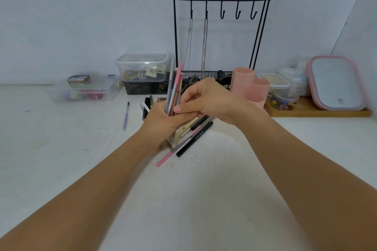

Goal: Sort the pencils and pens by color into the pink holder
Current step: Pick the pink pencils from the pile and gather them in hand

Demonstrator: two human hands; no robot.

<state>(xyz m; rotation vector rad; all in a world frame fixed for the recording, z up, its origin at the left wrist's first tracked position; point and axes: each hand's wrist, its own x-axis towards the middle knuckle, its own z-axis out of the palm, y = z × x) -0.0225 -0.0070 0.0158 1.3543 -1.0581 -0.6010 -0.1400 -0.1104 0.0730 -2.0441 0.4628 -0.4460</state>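
- The left hand [161, 122] is raised above the white table [204, 199], forearm reaching in from the lower left; its fingers are curled round a bundle of pens [173, 91].
- The bundle is held nearly upright, tips tilted slightly right, just left of the pink holder [250, 87].
- The right hand [206, 100] is brought across from the right, fingers bent, thumb and fingertips pinching a pen in the bundle.
- More pens [191, 136] are left lying diagonally on the table in front of the holder, below the hands.
- A purple pen [125, 117] is seen lying apart, well left of the holder.
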